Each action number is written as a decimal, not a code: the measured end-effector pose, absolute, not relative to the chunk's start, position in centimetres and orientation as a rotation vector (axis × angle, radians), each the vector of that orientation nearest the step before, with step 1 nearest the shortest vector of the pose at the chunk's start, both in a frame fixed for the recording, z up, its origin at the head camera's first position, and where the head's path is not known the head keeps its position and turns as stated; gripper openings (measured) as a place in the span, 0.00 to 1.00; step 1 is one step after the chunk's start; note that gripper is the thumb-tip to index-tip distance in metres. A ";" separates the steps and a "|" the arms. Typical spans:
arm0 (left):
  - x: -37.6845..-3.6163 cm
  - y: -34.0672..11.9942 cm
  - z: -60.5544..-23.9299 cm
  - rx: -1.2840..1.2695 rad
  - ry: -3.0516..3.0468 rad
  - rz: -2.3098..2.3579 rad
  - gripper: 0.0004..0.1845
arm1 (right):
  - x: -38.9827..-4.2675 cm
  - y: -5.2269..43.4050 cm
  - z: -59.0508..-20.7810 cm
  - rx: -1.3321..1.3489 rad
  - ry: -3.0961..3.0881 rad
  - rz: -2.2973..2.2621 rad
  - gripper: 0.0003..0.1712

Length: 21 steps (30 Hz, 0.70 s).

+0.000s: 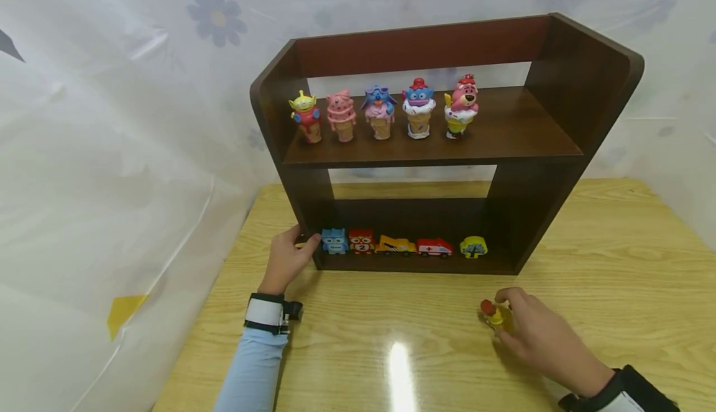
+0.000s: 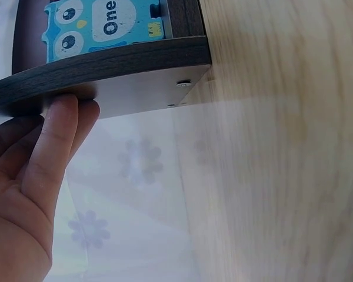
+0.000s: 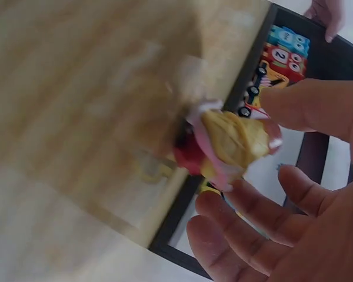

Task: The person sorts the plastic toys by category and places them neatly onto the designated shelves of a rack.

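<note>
Head view shows the right hand (image 1: 537,331) pinching a small cone figurine (image 1: 493,312) low over the near tabletop (image 1: 615,263) while the left hand (image 1: 286,260) grips the shelf (image 1: 296,213) edge, so a loose fingertip pinch could drop it.

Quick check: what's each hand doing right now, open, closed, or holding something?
Left hand: grips the shelf at its lower left edge.
Right hand: fingers curled round a small toy figure on the table.
</note>
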<state>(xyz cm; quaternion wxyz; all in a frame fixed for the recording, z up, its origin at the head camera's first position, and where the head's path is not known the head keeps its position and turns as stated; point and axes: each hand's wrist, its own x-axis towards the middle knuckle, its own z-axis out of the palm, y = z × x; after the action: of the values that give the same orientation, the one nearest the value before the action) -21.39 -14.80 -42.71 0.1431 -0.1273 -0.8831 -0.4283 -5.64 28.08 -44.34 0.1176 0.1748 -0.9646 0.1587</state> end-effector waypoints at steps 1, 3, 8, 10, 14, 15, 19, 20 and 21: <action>-21.4 -14.8 -42.7 -0.368 -2.547 -1.236 0.16 | -5.6 28.0 -44.6 0.504 -2.828 0.461 0.32; -21.4 -14.8 -42.8 -0.368 -2.549 -1.236 0.16 | -5.5 28.0 -44.9 0.485 -2.861 0.467 0.30; -21.4 -14.8 -42.7 -0.366 -2.551 -1.224 0.16 | -5.7 27.8 -45.4 0.490 -2.868 0.473 0.29; -21.4 -14.9 -42.7 -0.366 -2.552 -1.219 0.16 | -5.7 27.7 -45.6 0.507 -2.835 0.468 0.28; -21.4 -14.9 -42.8 -0.359 -2.564 -1.217 0.17 | -5.8 27.5 -45.7 0.532 -2.805 0.460 0.28; -21.4 -14.9 -42.8 -0.357 -2.567 -1.220 0.17 | -5.8 27.3 -45.7 0.532 -2.810 0.466 0.28; -21.4 -14.8 -42.7 -0.359 -2.566 -1.224 0.17 | -6.3 26.9 -45.5 0.552 -2.861 0.517 0.26; -21.4 -14.8 -42.7 -0.361 -2.564 -1.225 0.17 | -6.5 26.8 -45.5 0.561 -2.868 0.531 0.26; -21.5 -14.8 -42.7 -0.365 -2.562 -1.224 0.17 | -6.6 26.6 -45.5 0.578 -2.867 0.544 0.26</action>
<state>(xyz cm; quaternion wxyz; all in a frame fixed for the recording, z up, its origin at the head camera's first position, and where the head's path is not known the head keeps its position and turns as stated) -21.47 -14.76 -42.72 0.1392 -0.1261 -0.8862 -0.4234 -6.60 26.65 -45.48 0.0832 0.1935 -0.9604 0.1822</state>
